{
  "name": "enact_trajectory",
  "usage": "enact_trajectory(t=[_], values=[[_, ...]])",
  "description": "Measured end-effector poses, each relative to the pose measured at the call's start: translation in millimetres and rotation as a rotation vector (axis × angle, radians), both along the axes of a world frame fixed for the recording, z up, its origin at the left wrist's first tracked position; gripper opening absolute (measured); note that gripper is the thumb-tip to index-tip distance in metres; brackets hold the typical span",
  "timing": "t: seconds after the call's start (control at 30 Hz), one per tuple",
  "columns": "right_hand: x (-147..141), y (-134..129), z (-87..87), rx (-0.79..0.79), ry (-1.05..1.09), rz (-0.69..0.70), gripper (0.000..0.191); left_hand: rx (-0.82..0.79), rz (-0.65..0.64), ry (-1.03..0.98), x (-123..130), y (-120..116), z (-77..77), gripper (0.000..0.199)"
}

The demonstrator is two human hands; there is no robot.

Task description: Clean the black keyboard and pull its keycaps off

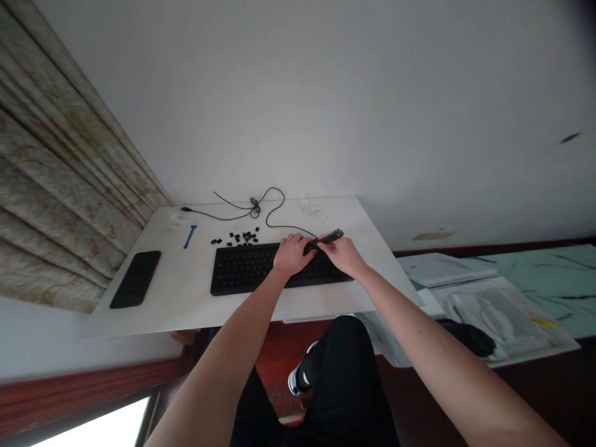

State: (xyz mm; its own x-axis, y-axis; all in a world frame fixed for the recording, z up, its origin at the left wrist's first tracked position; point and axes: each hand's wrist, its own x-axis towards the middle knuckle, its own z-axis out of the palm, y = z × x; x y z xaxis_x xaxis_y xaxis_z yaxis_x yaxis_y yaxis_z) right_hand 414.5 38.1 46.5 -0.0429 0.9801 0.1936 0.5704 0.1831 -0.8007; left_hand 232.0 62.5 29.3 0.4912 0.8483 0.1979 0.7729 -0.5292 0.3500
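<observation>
A black keyboard (244, 270) lies on the white table, with its cable running from behind it. My left hand (291, 254) rests over the right half of the keyboard, fingers spread across its back edge and thumb reaching toward the tool's near end. Closed around a slim dark tool (332, 236), my right hand (343, 253) is above the keyboard's right part. The tool points up to the right; its exact kind does not show, and its lower end meets the keys between my hands. Several loose black keycaps (246, 237) are scattered behind the keyboard.
A black phone (136, 279) lies at the table's left, and a small blue tool (190, 236) behind it. The bundled black cable (255, 207) runs along the wall side. Right of the white table (186, 316), a lower surface holds clear plastic packaging (488, 316).
</observation>
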Motion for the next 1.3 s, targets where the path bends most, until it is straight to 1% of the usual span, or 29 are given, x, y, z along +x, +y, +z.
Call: enact_trajectory(t=[0.1, 0.17, 0.23, 0.3, 0.33, 0.37, 0.47, 0.57, 0.73, 0.8, 0.87, 0.93, 1.03, 1.17, 1.23, 1.3], values=[[-2, -12, -10.0, 0.022, 0.090, -0.018, 0.021, 0.009, -0.019, 0.039, 2, 0, 0.1, 0.034], [-4, -13, -11.4, 0.034, 0.091, -0.060, 0.022, 0.001, -0.019, 0.057, 4, 2, 0.8, 0.032], [-4, -8, -8.7, 0.040, 0.033, -0.151, 0.020, -0.018, -0.007, 0.056, 6, 4, 1.9, 0.030], [-2, 1, -3.9, 0.024, -0.029, -0.244, 0.016, -0.036, 0.014, 0.044, 8, 6, 3.1, 0.029], [-1, 7, -1.5, 0.005, -0.037, -0.270, 0.015, -0.045, 0.026, 0.039, 9, 7, 3.7, 0.029], [1, 13, 0.6, -0.020, -0.028, -0.273, 0.015, -0.053, 0.036, 0.035, 10, 8, 4.2, 0.029], [3, 27, 4.1, -0.086, 0.026, -0.217, 0.015, -0.070, 0.061, 0.028, 13, 8, 4.8, 0.030], [2, 37, 6.3, -0.123, 0.041, -0.181, 0.014, -0.060, 0.066, 0.019, 15, 7, 3.8, 0.030], [-4, 46, 15.8, -0.249, -0.009, -0.149, 0.013, -0.021, 0.038, 0.027, 16, 5, 0.6, 0.036], [-6, 47, 20.6, -0.266, -0.066, -0.120, 0.015, -0.011, 0.038, 0.047, 16, 5, 0.0, 0.036], [-6, 44, 23.5, -0.231, -0.133, -0.065, 0.016, 0.000, 0.043, 0.073, 16, 5, -0.2, 0.034], [-4, 36, 22.9, -0.148, -0.186, -0.003, 0.014, 0.012, 0.041, 0.092, 17, 5, -0.3, 0.032], [1, 19, 14.3, -0.029, -0.190, 0.028, 0.012, 0.021, 0.009, 0.101, 18, 4, -0.5, 0.030], [-1, -1, -3.3, 0.033, -0.076, 0.023, 0.018, 0.014, -0.029, 0.127, 20, 2, -0.8, 0.027], [-5, -7, -9.9, 0.065, 0.003, 0.037, 0.020, 0.012, -0.032, 0.150, 20, 2, -1.0, 0.026], [-7, -9, -13.4, 0.085, 0.057, 0.011, 0.023, 0.016, -0.025, 0.163, 20, 2, -1.4, 0.026]])
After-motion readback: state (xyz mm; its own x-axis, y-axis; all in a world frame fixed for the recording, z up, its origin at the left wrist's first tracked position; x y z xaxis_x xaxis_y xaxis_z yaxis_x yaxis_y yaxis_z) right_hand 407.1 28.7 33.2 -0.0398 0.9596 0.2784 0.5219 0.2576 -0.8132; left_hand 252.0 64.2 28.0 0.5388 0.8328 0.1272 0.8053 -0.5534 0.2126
